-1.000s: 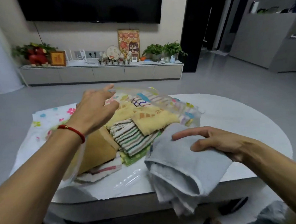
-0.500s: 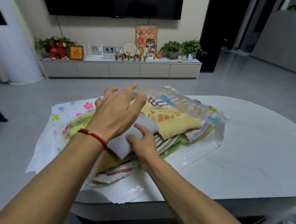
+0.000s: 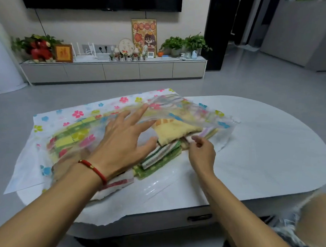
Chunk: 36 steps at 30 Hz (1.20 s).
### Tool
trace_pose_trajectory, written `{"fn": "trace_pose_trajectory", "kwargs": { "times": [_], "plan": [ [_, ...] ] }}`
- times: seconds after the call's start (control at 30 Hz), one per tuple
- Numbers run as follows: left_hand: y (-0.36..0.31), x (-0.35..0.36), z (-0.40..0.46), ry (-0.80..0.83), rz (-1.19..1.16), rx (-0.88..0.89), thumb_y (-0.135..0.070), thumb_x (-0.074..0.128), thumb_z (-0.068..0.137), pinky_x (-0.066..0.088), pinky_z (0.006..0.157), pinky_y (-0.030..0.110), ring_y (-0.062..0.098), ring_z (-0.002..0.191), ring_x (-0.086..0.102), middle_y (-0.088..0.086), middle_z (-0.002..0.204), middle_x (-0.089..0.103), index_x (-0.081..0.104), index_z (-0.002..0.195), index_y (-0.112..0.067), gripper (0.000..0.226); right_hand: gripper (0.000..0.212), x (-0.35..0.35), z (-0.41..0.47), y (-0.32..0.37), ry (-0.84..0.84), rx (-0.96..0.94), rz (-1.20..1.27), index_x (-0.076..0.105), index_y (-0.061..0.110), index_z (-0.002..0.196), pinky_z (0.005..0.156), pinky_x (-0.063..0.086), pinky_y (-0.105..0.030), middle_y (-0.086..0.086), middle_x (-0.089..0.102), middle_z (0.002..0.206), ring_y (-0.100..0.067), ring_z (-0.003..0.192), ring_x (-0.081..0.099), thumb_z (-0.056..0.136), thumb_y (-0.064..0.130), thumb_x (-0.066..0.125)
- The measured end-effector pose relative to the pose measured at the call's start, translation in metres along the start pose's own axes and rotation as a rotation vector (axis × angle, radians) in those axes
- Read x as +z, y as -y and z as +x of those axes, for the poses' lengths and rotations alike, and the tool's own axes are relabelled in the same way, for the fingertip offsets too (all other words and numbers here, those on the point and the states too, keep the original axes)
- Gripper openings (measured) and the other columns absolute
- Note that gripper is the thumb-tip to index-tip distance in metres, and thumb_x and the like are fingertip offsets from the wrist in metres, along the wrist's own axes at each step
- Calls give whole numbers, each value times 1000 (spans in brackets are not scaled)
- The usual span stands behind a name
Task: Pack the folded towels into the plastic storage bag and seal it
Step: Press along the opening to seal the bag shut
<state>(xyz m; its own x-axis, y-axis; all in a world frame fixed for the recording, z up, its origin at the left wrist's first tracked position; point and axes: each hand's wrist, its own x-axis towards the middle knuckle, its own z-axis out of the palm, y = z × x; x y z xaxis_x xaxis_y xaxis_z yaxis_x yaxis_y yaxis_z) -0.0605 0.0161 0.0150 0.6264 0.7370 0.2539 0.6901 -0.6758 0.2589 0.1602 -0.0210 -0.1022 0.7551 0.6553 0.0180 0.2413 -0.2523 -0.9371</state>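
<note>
At the near edge of the white table (image 3: 254, 156) the person leans in with both arms. The right hand (image 3: 202, 151) sits at the bag's open mouth with fingers curled in; whether it pinches the clear film or a towel corner I cannot tell from here. Just beyond, the left hand (image 3: 121, 144) — red cord (image 3: 93, 170) at the wrist — lies with fingers spread and straight, holding up the bag's top sheet.

The folded towels (image 3: 160, 155) lie stacked inside the plastic storage bag (image 3: 51, 129), though the green and striped ones and a red-banded one (image 3: 116, 184) poke out toward the near edge. The bag spreads over the table's left half, its flowered far end reaching the far edge.

To do this step well, I would judge: keep the top sheet lifted, push the stack deeper until nothing crosses the seal line, then flatten the air out before closing.

Half a second ago the right hand was pressing a grey towel in under the left palm; that towel is now out of sight — inside, presumably — and the right hand has drawn back to the mouth.

Farther off, a low cabinet (image 3: 118, 71) runs along the wall.
</note>
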Motion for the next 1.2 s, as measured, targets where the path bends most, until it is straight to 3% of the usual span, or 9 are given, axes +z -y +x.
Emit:
{"fn": "trace_pose_trajectory", "kwargs": {
  "times": [0.1, 0.27, 0.47, 0.67, 0.77, 0.87, 0.97, 1.07, 1.2],
  "plan": [
    [-2, 20, -2, 23, 26, 38, -61, 35, 80, 30, 111, 58, 31, 146, 25, -16, 161, 21, 41, 145, -42, 68, 52, 4, 36, -8, 189, 63, -33, 48, 9, 149, 106, 47, -39, -16, 64, 134, -33, 124, 60, 97, 10, 57],
    [2, 71, -25, 102, 27, 43, -58, 41, 78, 25, 107, 70, 30, 147, 23, -25, 158, 24, 32, 147, -47, 70, 33, -30, 60, -47, 286, -171, -365, 61, 9, 122, 80, 42, -33, -8, 68, 112, -33, 109, 62, 90, 7, 55],
    [12, 127, -52, 157, 108, 136, -51, 50, 81, 0, 105, 81, 27, 153, 1, -20, 160, 20, 35, 150, -36, 73, 43, -57, 43, -82, 323, -526, -855, 53, 12, 143, 124, 21, -46, -6, 53, 149, -23, 141, 43, 104, 19, 38],
    [53, 113, -39, 283, 49, 259, -60, 31, 88, -18, 109, 71, 22, 152, -11, -16, 161, 17, 19, 153, -38, 70, 54, -76, -11, -58, 372, -482, -1264, 37, 5, 152, 107, 38, -43, -13, 44, 154, -30, 138, 44, 104, 31, 34],
    [62, 99, -30, 323, 84, 223, -62, 26, 83, -18, 113, 65, 21, 152, -7, -11, 158, 25, 27, 151, -36, 73, 48, -77, -35, -35, 541, -417, -1257, 51, 4, 140, 99, 44, -41, -18, 54, 142, -35, 126, 54, 100, 29, 46],
    [59, 85, -32, 336, 151, 191, -61, 25, 77, -4, 118, 59, 18, 152, 9, -12, 151, 43, 47, 142, -36, 73, 29, -113, -22, -1, 701, -252, -865, 74, 11, 109, 86, 58, -37, -11, 77, 107, -30, 99, 72, 91, 25, 56],
    [42, 77, -35, 209, 147, 182, -58, 37, 79, 36, 107, 47, 22, 135, 49, -5, 124, 70, 75, 109, -35, 54, 16, -172, 11, 15, 660, -130, -635, 76, 14, 91, 54, 58, -25, -1, 80, 75, -18, 63, 77, 92, 20, 62],
    [10, 83, -38, 61, 12, 158, -51, 48, 84, 54, 78, 39, 21, 88, 69, -2, 78, 74, 71, 65, -21, 43, 14, -222, 52, 4, 484, -70, -758, 76, 14, 94, 47, 53, -21, 1, 80, 74, -15, 58, 76, 94, 20, 63],
    [-71, 110, -29, -71, -132, 267, -34, 61, 85, 50, 77, 42, 24, 88, 60, 2, 83, 65, 54, 73, -18, 21, 22, -233, 86, -26, 469, 157, -801, 75, 6, 100, 57, 56, -27, -7, 79, 89, -26, 74, 79, 96, 22, 61]
  ]
}}
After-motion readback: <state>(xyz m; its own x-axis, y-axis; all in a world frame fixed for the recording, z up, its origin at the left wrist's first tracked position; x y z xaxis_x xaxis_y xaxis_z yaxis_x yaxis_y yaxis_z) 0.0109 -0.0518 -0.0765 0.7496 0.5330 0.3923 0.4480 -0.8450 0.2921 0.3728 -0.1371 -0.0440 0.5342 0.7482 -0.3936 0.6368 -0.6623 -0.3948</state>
